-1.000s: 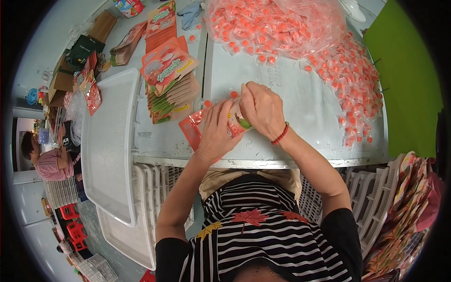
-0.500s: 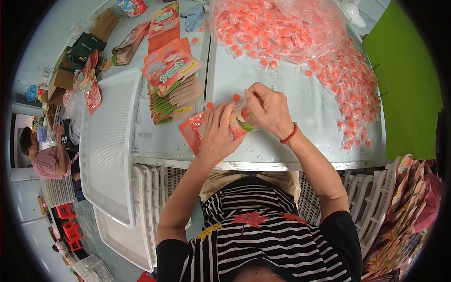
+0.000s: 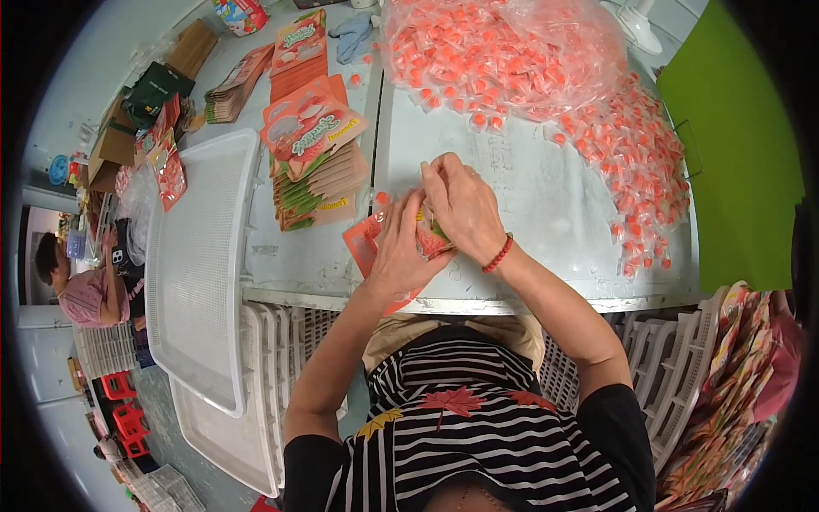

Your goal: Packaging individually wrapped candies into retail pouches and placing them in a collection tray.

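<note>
A: Take the hands as the middle of the dial. What do they hold?

B: The left hand [image 3: 399, 243] lies closed across a red pouch [image 3: 433, 242], near the near edge of the tabletop [image 3: 529, 252]. The right hand [image 3: 467, 209] bends in from the right with fingertips drawn narrow at the pouch's right-hand end; I can't tell whether anything is pinched there.

A: Why grip it so?

B: Probably the left steadies the pouch and leaves the right free for fine work at that end.

A: And the things around?

B: A fanned stack of pouches [image 3: 317, 141] sits at ten o'clock, likely spread so single ones lift easily. Wrapped orange-red pieces [image 3: 640, 183] heap between two and three, within the right arm's reach, and a clear bag [image 3: 512, 55] full of them slumps at one. A white tray [image 3: 194, 264] lies just below nine.

A: Any writing?

B: The stack's top pouch bears rounded pale script and a smaller yellow line. On the held pouch, fingers cover most of the print.
</note>
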A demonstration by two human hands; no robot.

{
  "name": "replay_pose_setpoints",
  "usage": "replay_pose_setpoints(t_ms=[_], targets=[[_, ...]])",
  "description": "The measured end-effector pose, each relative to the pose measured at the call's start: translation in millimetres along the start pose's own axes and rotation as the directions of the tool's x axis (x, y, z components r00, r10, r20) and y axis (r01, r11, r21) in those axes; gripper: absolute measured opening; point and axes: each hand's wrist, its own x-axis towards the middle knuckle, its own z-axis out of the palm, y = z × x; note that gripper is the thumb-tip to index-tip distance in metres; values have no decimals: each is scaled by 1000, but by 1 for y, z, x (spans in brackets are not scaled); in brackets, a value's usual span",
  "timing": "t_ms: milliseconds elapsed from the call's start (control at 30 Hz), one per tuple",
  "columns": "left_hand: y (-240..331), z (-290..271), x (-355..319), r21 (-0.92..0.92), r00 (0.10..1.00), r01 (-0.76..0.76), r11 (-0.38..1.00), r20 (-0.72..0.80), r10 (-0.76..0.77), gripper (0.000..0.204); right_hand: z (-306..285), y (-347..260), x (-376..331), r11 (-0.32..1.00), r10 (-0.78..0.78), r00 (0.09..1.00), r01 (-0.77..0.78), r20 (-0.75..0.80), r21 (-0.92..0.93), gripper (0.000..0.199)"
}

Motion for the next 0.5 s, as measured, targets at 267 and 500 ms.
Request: replay_pose_setpoints(t_ms=[267, 500], targets=[[1, 2, 8, -40, 998, 52, 998, -38, -54, 96, 4, 18, 16, 997, 60, 998, -60, -9, 40, 19], [0, 3, 8, -115, 991, 101, 988, -75, -110, 95, 4, 10, 9, 942, 80, 994, -99, 72, 320, 30]])
